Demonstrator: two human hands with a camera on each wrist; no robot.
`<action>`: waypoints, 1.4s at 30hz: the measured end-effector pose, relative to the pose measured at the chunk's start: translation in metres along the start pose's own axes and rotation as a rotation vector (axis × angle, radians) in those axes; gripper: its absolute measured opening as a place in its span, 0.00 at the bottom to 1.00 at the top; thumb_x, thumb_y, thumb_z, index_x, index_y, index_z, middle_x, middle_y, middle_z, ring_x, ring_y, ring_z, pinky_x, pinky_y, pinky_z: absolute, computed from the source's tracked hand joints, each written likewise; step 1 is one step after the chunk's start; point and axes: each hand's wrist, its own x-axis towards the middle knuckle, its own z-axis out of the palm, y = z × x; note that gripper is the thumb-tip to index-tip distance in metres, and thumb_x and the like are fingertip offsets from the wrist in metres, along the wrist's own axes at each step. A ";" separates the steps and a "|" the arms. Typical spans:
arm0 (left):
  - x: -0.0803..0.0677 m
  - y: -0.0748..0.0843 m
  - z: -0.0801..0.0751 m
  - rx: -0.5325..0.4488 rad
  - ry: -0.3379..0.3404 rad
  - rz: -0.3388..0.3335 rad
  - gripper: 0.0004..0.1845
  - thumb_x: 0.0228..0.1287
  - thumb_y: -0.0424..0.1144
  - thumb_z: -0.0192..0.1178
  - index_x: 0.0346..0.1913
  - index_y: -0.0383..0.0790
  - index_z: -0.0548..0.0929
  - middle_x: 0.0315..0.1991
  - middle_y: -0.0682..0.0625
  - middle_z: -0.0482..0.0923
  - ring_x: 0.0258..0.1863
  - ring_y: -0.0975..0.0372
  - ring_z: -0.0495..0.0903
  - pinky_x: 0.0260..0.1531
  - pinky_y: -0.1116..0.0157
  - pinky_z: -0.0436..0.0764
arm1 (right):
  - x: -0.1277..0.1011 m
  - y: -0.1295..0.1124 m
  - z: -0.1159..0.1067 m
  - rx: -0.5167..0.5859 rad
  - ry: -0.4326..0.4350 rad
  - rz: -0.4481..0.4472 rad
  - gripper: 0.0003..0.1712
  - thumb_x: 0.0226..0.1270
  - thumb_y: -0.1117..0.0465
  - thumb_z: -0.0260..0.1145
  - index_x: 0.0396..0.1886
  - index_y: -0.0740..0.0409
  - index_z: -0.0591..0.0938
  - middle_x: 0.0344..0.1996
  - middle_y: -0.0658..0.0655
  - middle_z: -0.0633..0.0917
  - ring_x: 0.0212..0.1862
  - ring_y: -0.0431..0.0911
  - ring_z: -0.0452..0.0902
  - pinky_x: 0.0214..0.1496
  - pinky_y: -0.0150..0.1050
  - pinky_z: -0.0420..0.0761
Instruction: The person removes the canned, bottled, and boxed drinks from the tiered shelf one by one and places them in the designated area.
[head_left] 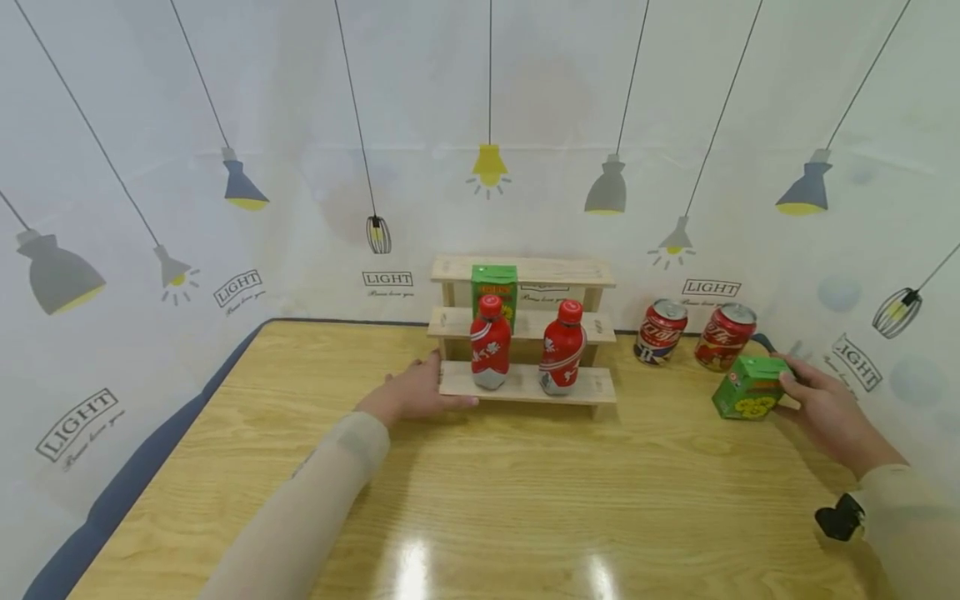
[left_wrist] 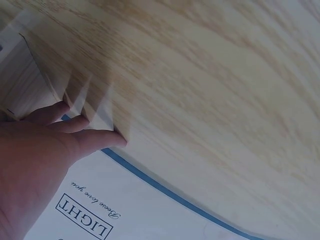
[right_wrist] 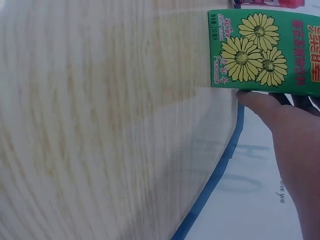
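Right grip point(head_left: 825, 415) holding green drink carton point(head_left: 752, 388) printed with yellow flowers point(right_wrist: 241, 58) and reddish characters point(right_wrist: 298, 52), at right side of worktop point(head_left: 525, 492), near red soda cans point(head_left: 660, 333); left grip point(head_left: 416, 392) spread, touching wooden rack point(head_left: 529, 325).

Tabletop point(head_left: 525, 483): yellowish wood grain | left and far edges: blue band point(head_left: 120, 500) | beyond: pale wall covering point(head_left: 435, 167), printed hanging lamps point(head_left: 489, 165), "LIGHT" labels point(head_left: 387, 278) | toward near edge: bright reflections point(head_left: 412, 571)

I read "LIGHT" above "love you" on the printed wall sheet point(head_left: 427, 192), and "250" on the held green carton point(right_wrist: 265, 52).
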 end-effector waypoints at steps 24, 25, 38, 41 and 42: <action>0.004 -0.001 0.003 0.004 0.017 -0.001 0.78 0.43 0.91 0.60 0.87 0.44 0.47 0.85 0.42 0.59 0.86 0.40 0.52 0.78 0.23 0.45 | 0.002 -0.035 -0.003 -0.561 0.055 0.050 0.46 0.88 0.38 0.43 0.89 0.59 0.42 0.88 0.64 0.50 0.81 0.36 0.58 0.56 0.16 0.78; 0.004 -0.001 0.003 0.002 0.017 -0.001 0.78 0.43 0.91 0.60 0.87 0.44 0.47 0.85 0.41 0.59 0.86 0.40 0.52 0.78 0.23 0.45 | 0.004 -0.043 -0.002 -0.591 0.064 0.043 0.46 0.88 0.37 0.44 0.89 0.57 0.43 0.88 0.61 0.53 0.80 0.33 0.59 0.56 0.15 0.77; 0.011 -0.011 0.007 -0.015 0.034 0.006 0.80 0.39 0.92 0.59 0.87 0.44 0.47 0.85 0.42 0.59 0.86 0.39 0.52 0.77 0.22 0.43 | 0.056 -0.170 0.081 -0.250 0.031 -0.112 0.41 0.83 0.45 0.59 0.87 0.48 0.57 0.70 0.37 0.71 0.76 0.40 0.65 0.77 0.34 0.72; 0.011 -0.010 0.008 -0.013 0.032 0.008 0.79 0.40 0.92 0.60 0.87 0.44 0.48 0.85 0.41 0.60 0.86 0.39 0.53 0.77 0.22 0.44 | 0.067 -0.190 0.112 -0.268 -0.010 -0.116 0.42 0.83 0.43 0.58 0.87 0.50 0.55 0.74 0.44 0.70 0.73 0.41 0.68 0.71 0.32 0.79; 0.011 -0.010 0.008 -0.011 0.031 0.009 0.78 0.41 0.91 0.60 0.87 0.44 0.48 0.84 0.41 0.61 0.86 0.39 0.53 0.77 0.22 0.44 | 0.070 -0.196 0.123 -0.276 -0.029 -0.112 0.42 0.84 0.43 0.57 0.88 0.50 0.54 0.77 0.47 0.69 0.74 0.43 0.67 0.71 0.33 0.79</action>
